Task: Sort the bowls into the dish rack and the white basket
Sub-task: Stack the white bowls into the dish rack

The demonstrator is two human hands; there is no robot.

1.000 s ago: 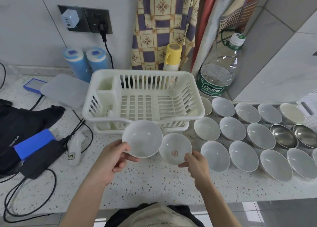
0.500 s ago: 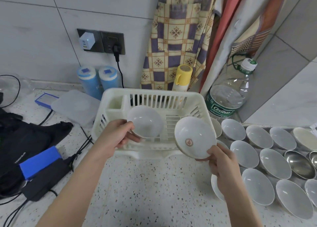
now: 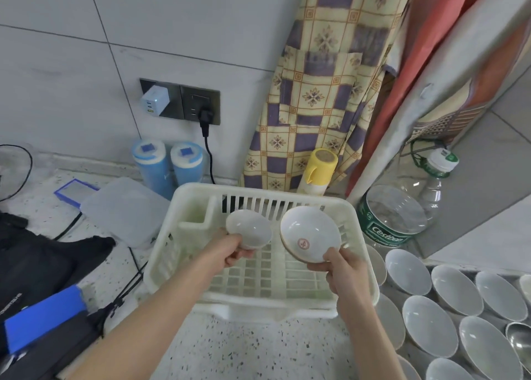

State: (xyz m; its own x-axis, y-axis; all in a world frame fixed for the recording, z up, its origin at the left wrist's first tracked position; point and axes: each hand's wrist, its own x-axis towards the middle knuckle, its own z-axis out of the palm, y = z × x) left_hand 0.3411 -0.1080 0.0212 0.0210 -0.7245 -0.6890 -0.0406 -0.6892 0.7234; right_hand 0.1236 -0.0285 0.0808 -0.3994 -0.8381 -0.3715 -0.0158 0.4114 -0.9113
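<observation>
Gripping one bowl each, both hands hover over the white dish rack (image 3: 258,299). Left hand (image 3: 230,249) pinches the rim of a small plain bowl (image 3: 249,232); right hand (image 3: 342,267) holds a wider bowl with a red mark (image 3: 310,237), tilted toward the camera. Under both grips the rack's slatted floor is bare; its corner compartment sits left of the left hand. Right of the right hand, rows of white bowls (image 3: 428,320) crowd the speckled countertop (image 3: 244,351). Beyond the rack: two blue canisters (image 3: 168,164), yellow-capped bottle (image 3: 319,170), clear water jug (image 3: 402,210), tiled wall with outlet (image 3: 198,104).
</observation>
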